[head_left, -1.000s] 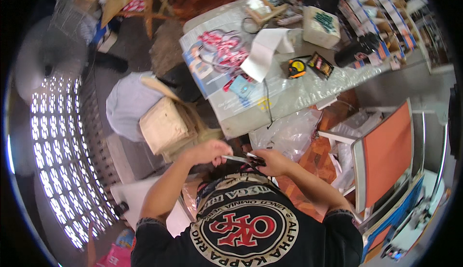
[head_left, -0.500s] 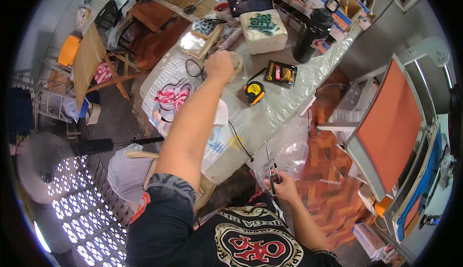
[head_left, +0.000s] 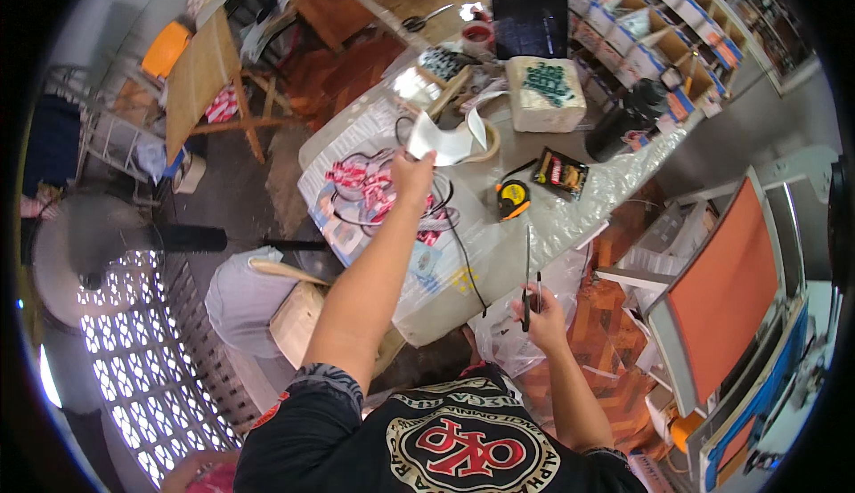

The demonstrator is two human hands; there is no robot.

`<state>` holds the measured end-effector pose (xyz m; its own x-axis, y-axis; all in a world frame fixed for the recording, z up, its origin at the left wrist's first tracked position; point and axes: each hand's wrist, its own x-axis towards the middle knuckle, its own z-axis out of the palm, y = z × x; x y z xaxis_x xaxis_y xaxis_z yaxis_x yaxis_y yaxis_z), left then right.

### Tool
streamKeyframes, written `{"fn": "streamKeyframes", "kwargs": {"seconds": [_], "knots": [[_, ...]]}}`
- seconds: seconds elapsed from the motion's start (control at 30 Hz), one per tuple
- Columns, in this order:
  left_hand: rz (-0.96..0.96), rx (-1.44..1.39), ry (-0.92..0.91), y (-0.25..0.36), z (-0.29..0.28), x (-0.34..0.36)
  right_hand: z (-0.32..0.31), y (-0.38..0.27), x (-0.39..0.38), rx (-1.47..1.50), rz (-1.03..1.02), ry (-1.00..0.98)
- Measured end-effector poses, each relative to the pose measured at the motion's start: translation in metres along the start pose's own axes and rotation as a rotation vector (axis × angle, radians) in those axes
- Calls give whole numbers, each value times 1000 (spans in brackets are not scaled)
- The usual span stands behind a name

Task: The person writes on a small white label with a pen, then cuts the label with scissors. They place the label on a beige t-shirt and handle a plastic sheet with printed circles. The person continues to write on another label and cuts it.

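the left hand [head_left: 412, 179] is extended over the bench [head_left: 427, 322] and grasps the near end of a white strip [head_left: 452, 144] between thumb and fingers. the strip curves forward and to the right of this hand, partly covering a tan round item [head_left: 492, 143]. the right hand [head_left: 545, 317], set lower and closer to the body, grasps scissors [head_left: 527, 248] by the black handles; the blades point forward, away from the fingers. whether the fingers pass through the handle loops cannot be determined.

a red-and-white patterned bundle [head_left: 378, 197] lies on the bench, left of the left hand and partly under the wrist. a black cable [head_left: 467, 266] runs between the hands toward the near bench edge. forward of the right hand is a yellow-and-black tape measure [head_left: 512, 198]; a dark packet [head_left: 560, 173] lies just beyond it. a pale block [head_left: 548, 114] with green markings sits forward-right of the left hand, with a black bottle [head_left: 628, 121] farther right.
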<state>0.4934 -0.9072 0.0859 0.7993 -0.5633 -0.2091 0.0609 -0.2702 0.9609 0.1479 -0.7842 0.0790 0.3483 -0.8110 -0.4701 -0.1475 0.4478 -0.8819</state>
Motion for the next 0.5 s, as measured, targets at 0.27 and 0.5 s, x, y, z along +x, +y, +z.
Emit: {"fn": "streamKeyframes", "kwargs": {"seconds": [0.27, 0.5], "knots": [[155, 453, 19, -33, -42, 11, 62, -34, 36, 144, 106, -256], [190, 670, -100, -40, -40, 12, 96, -45, 35, 247, 178, -301]]}}
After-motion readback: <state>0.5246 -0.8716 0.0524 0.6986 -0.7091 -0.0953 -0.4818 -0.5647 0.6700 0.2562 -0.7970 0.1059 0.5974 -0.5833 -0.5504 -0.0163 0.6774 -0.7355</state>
